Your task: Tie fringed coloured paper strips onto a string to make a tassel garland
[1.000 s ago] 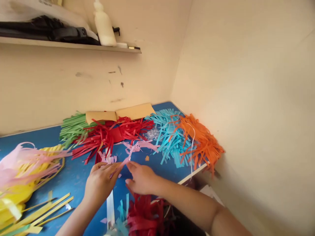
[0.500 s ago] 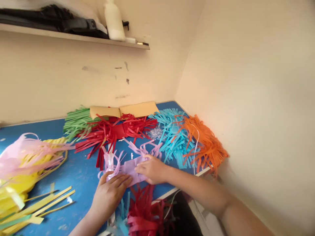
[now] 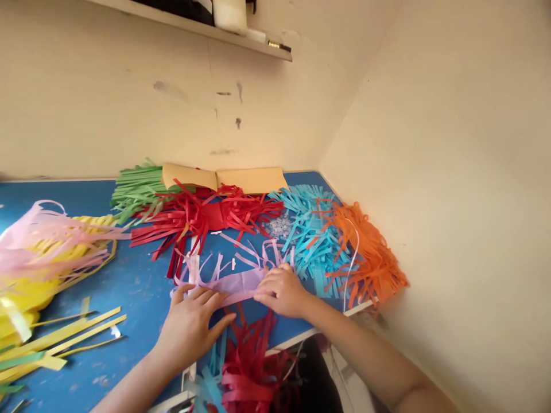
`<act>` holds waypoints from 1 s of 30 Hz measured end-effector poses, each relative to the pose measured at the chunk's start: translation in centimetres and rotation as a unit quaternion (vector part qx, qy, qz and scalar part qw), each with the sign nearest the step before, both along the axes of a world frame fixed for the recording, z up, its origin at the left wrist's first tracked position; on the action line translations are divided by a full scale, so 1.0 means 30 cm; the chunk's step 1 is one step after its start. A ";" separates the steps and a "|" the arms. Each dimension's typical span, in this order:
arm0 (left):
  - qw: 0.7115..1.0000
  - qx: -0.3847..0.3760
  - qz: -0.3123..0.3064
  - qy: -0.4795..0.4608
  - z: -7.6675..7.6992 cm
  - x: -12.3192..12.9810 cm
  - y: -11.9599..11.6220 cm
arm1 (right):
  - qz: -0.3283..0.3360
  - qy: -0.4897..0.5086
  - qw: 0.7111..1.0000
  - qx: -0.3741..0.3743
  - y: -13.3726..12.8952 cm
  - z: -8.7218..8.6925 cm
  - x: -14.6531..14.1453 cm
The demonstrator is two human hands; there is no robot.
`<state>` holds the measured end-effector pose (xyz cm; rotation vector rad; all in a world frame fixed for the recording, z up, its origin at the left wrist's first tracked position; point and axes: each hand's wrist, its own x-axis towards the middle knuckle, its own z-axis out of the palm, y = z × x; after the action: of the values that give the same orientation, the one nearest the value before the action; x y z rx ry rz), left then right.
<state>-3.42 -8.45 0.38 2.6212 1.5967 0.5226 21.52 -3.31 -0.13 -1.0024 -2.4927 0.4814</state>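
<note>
A sheet of lilac tissue paper [image 3: 241, 283] with fringed ends lies across the blue table in front of me. My left hand [image 3: 191, 315] rests over its left end, fingers stretched out and the thumb spread away from the paper. At the right end, my right hand [image 3: 282, 289] has its fingers curled and pinched on the paper, by the base of the fringe. Beyond the sheet lies a red fringed paper bundle [image 3: 215, 215]. Closer to me, dark red fringed paper [image 3: 249, 367] hangs at the table's front edge.
Turquoise fringe [image 3: 316, 246] and orange fringe [image 3: 365, 252] lie to the right, crossed by a white cord [image 3: 353, 258]. Green fringe [image 3: 140, 192] and tan card [image 3: 252, 180] sit at the back. Pink tissue [image 3: 43, 246] covers yellow paper at left. A shelf [image 3: 189, 26] juts from the wall.
My right hand has moved right along the lilac paper to its end. The left thumb has spread away from the fingers. The view has tilted down, so the shelf sits higher.
</note>
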 end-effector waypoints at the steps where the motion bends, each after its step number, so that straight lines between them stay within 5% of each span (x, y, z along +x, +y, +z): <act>1: 0.999 -0.021 0.033 -0.003 -0.009 -0.002 0.011 | -0.034 -0.010 0.999 -0.007 0.004 0.000 -0.008; 4: 0.990 -0.083 0.114 0.008 -0.023 0.008 0.050 | -0.131 -0.056 0.989 -0.025 0.019 -0.001 -0.039; 9: 0.980 -0.110 0.160 0.047 -0.007 0.042 0.095 | -0.203 -0.086 0.974 -0.054 0.038 -0.008 -0.083; 24: 0.973 -0.123 0.169 0.100 -0.007 0.053 0.102 | -0.222 -0.097 0.968 -0.060 0.046 -0.043 -0.098; 30: 0.981 -0.054 0.166 0.082 -0.008 0.049 0.089 | -0.235 -0.105 0.965 -0.048 0.057 -0.025 -0.084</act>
<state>-1.95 -5.77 0.15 2.3838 2.0672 0.2240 19.00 -1.61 -0.87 -1.7035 -2.3036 0.3592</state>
